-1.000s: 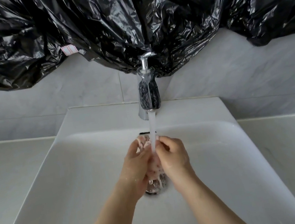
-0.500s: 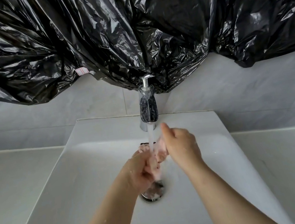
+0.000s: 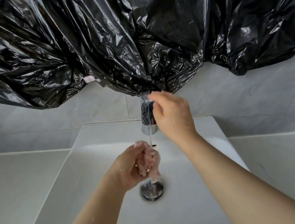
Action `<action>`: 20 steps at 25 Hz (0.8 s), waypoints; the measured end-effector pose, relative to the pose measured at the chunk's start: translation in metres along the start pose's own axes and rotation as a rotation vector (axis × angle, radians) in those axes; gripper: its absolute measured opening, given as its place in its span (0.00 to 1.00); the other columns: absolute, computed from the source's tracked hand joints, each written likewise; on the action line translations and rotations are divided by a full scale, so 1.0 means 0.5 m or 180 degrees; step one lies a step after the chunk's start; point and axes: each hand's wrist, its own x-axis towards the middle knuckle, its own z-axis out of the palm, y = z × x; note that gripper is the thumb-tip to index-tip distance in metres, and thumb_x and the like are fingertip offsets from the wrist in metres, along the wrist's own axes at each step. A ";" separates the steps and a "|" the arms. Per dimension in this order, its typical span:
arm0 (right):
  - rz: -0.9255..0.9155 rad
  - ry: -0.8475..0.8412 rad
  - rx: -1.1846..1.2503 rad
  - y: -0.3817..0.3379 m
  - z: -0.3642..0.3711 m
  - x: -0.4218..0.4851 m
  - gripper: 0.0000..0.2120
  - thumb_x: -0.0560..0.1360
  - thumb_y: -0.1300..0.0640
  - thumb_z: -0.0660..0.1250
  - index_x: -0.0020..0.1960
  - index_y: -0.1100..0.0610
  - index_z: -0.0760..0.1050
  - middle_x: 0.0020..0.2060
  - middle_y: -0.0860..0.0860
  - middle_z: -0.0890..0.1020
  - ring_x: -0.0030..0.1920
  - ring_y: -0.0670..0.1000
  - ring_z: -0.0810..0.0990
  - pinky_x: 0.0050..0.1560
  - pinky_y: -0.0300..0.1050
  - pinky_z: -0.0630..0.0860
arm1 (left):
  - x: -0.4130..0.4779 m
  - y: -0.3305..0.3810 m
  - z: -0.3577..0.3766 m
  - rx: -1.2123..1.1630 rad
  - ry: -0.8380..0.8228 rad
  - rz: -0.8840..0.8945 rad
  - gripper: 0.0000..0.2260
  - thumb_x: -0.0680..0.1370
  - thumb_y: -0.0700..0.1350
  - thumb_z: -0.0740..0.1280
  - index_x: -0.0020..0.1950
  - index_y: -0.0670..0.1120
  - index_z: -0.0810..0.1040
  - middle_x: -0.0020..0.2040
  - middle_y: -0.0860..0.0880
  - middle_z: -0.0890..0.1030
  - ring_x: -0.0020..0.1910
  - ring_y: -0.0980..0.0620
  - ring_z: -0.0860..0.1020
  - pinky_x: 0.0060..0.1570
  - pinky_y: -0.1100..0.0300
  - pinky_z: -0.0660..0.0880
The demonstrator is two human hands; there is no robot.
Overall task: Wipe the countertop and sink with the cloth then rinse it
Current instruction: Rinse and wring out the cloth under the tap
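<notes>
Hands | right hand (image 3: 175, 118) off cloth (image 3: 151, 158), now grasping faucet lever (image 3: 144, 99) | left hand (image 3: 132, 165) alone grips cloth under water (image 3: 150, 141)

Tap (image 3: 148, 117) stands on the back rim of the sink (image 3: 78, 193). Before the tap: drain (image 3: 152, 191), with cloth (image 3: 150, 158) in the left hand (image 3: 132, 166) above it. On the tap's top: right hand (image 3: 174, 116). Behind and above: sheet (image 3: 129, 36). Counter (image 3: 17, 184) on 2 sides, left and right.
</notes>
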 end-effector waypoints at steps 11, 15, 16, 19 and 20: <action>0.3636 -0.2141 0.2702 -0.015 -0.065 -0.163 0.12 0.78 0.45 0.60 0.45 0.49 0.78 0.36 0.47 0.83 0.40 0.45 0.79 0.52 0.47 0.68 | -0.071 0.051 0.028 0.0835 -0.0009 0.0377 0.09 0.81 0.48 0.58 0.46 0.44 0.72 0.43 0.43 0.80 0.39 0.46 0.80 0.39 0.57 0.79; 0.3592 -0.1291 0.2448 0.006 -0.096 -0.152 0.13 0.72 0.61 0.70 0.36 0.57 0.67 0.25 0.49 0.74 0.28 0.49 0.72 0.35 0.42 0.75 | -0.067 0.059 0.005 0.2617 0.1380 0.0907 0.07 0.78 0.46 0.61 0.46 0.45 0.77 0.40 0.43 0.77 0.36 0.46 0.75 0.35 0.59 0.72; 0.3529 -0.1179 0.2175 0.003 -0.094 -0.151 0.14 0.72 0.62 0.70 0.35 0.56 0.65 0.27 0.49 0.74 0.27 0.49 0.71 0.31 0.41 0.75 | -0.065 0.050 0.005 0.2757 0.1632 0.0978 0.07 0.78 0.45 0.60 0.47 0.45 0.76 0.38 0.44 0.76 0.34 0.46 0.74 0.33 0.60 0.70; 0.3110 -0.1086 0.1511 -0.028 -0.084 -0.162 0.07 0.70 0.60 0.68 0.39 0.52 0.70 0.37 0.49 0.79 0.31 0.50 0.77 0.29 0.43 0.77 | -0.078 0.012 0.043 0.1701 0.1354 0.0733 0.11 0.80 0.43 0.58 0.50 0.40 0.78 0.34 0.45 0.76 0.35 0.46 0.74 0.37 0.57 0.73; 0.2903 -0.1235 0.1590 -0.045 -0.080 -0.166 0.06 0.70 0.58 0.68 0.42 0.49 0.73 0.41 0.49 0.80 0.35 0.50 0.79 0.31 0.44 0.78 | -0.089 0.002 0.059 0.0930 0.1033 0.0530 0.15 0.80 0.44 0.58 0.46 0.36 0.80 0.31 0.43 0.77 0.34 0.45 0.74 0.37 0.55 0.74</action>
